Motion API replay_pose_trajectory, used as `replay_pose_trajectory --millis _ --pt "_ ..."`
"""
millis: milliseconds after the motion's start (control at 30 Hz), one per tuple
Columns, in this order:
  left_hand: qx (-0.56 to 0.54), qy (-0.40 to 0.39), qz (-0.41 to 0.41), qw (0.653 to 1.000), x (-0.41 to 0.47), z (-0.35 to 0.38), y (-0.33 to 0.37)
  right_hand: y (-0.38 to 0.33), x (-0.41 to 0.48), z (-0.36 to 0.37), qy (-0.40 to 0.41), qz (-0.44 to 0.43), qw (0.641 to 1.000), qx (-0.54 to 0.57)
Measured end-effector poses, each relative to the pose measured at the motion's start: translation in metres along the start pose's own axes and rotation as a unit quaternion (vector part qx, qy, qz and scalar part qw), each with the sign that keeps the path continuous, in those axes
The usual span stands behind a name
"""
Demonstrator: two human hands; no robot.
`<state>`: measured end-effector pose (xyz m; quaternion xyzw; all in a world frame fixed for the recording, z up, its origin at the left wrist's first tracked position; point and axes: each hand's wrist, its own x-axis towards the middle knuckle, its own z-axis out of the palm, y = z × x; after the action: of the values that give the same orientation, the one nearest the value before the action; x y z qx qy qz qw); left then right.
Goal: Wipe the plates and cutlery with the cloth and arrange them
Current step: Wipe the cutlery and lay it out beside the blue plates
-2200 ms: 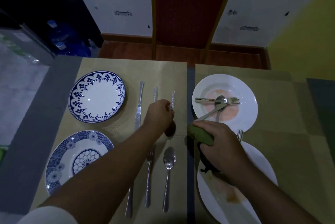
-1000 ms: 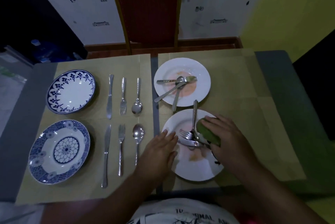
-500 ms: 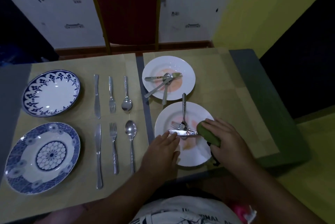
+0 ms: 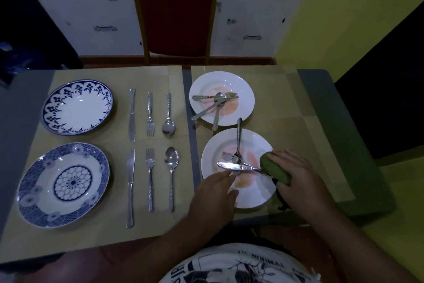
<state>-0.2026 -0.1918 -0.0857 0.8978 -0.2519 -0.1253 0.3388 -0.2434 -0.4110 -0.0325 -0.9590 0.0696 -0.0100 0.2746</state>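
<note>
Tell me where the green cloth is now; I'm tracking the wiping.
In the head view the green cloth sits on the right, gripped by the right hand at the right rim of the near white plate, against the handle of the knife.

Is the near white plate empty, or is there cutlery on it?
Not empty. A knife, a fork and a third utensil lie crossed on the near white plate, over orange smears.

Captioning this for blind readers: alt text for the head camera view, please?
A person's right hand grips a green cloth at the edge of a stained white round plate holding a steel knife and fork, while the left hand sits by the knife's tip. To the left, two blue-patterned plates and two cutlery sets lie arranged.
</note>
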Motion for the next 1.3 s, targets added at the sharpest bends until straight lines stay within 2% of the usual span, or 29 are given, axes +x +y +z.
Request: replay_pose_trajectory --millis 133,200,267,367,500,567,733,867,1000,1100,1300 --pt "-0.072 -0.002 -0.076 0.994 0.012 0.014 0.021 0.022 0.017 -0.008 -0.018 -0.006 1.0 0.017" --pt "-0.121 0.006 -0.152 0.981 0.021 0.023 0.036 0.036 0.027 -0.013 -0.036 -0.031 0.999 0.019" --pt "-0.178 0.006 -0.251 0.951 0.031 0.031 0.053 0.047 0.037 -0.019 -0.049 -0.066 0.996 0.029" --pt "-0.296 0.029 -0.392 0.87 0.046 0.047 0.074 0.057 0.049 -0.027 -0.06 -0.101 0.992 0.044" --pt "-0.429 0.111 -0.535 0.72 0.071 0.065 0.094 0.07 0.059 -0.032 -0.082 -0.139 0.985 0.066" --pt "-0.429 0.153 -0.57 0.684 0.082 0.073 0.1 0.075 0.061 -0.035 -0.095 -0.16 0.979 0.079" --pt "-0.404 0.197 -0.596 0.665 0.097 0.085 0.101 0.082 0.066 -0.043 -0.1 -0.2 0.968 0.116" --pt "-0.455 0.199 -0.601 0.626 0.099 0.085 0.097 0.096 0.069 -0.039 -0.123 -0.182 0.971 0.097" --pt "-0.467 0.195 -0.605 0.615 0.096 0.076 0.093 0.1 0.072 -0.037 -0.12 -0.169 0.973 0.097" --pt "-0.474 0.176 -0.595 0.624 0.09 0.068 0.087 0.097 0.075 -0.036 -0.117 -0.17 0.973 0.1" --pt "-0.441 0.16 -0.573 0.672 0.075 0.058 0.07 0.09 0.074 -0.027 -0.107 -0.141 0.98 0.095"
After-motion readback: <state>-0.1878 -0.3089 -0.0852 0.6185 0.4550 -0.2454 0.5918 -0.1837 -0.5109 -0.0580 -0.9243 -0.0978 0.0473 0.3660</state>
